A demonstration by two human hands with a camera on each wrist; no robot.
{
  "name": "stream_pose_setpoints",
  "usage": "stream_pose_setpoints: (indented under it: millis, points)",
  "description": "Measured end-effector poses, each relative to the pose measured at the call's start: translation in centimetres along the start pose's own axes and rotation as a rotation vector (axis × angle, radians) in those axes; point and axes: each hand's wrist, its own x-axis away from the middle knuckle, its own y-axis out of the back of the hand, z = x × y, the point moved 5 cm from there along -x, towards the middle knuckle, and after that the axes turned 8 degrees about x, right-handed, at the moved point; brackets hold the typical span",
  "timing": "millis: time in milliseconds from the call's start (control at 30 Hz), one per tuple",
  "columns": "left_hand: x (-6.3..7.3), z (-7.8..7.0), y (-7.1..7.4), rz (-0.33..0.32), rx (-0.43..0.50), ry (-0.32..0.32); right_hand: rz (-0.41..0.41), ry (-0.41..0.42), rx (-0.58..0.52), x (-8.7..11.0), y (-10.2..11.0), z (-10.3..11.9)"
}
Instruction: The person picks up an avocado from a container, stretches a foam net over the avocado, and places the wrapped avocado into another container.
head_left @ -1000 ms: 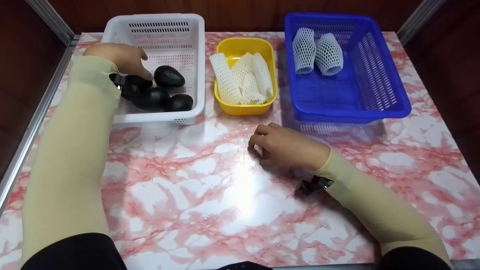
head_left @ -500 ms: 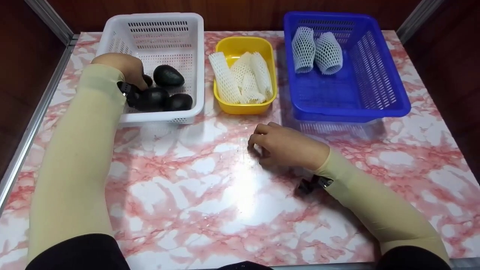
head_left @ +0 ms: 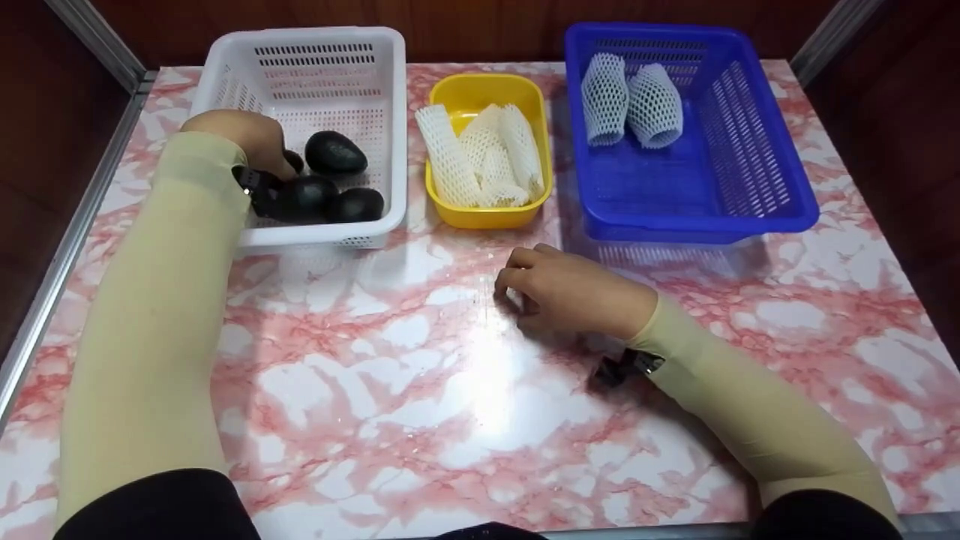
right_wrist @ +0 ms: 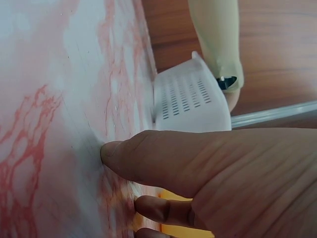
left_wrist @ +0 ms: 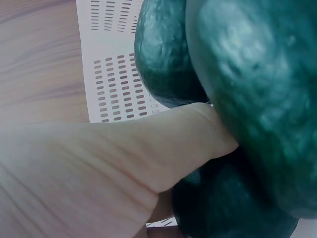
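The thumb point(left_wrist: 183, 139) of the left hand point(head_left: 238, 136) wedges between crowded fruit, apparently to get a hold, while its mostly hidden fingers seem curled round a dark green, egg-shaped avocado point(head_left: 294, 160) directly beneath the palm; how firmly cannot be told. Three other glossy dark avocados point(head_left: 335, 153) lie close by in the perforated white plastic basket point(head_left: 322, 34), whose walls presumably stop them rolling. The right hand point(head_left: 576, 291), loosely bent and holding nothing, rests on the red-and-white marbled table point(head_left: 345, 375), near the yellow plastic tub point(head_left: 491, 218) of white foam-net sleeves point(head_left: 452, 156).
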Motion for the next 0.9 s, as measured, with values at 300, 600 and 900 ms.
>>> stream_pose_setpoints:
  millis: [300, 600, 900]
  points:
    - [-0.3, 0.1, 0.0, 0.014, 0.005, -0.015, 0.009, -0.007, -0.006, 0.1, 0.0, 0.0]
    - [0.6, 0.5, 0.6, 0.001, 0.042, -0.008, 0.031, -0.007, -0.029, -0.1, -0.1, 0.0]
    - [2.2, -0.7, 2.5, -0.170, 0.053, -0.081, 0.041, -0.017, -0.050, -0.1, 0.0, -0.3]
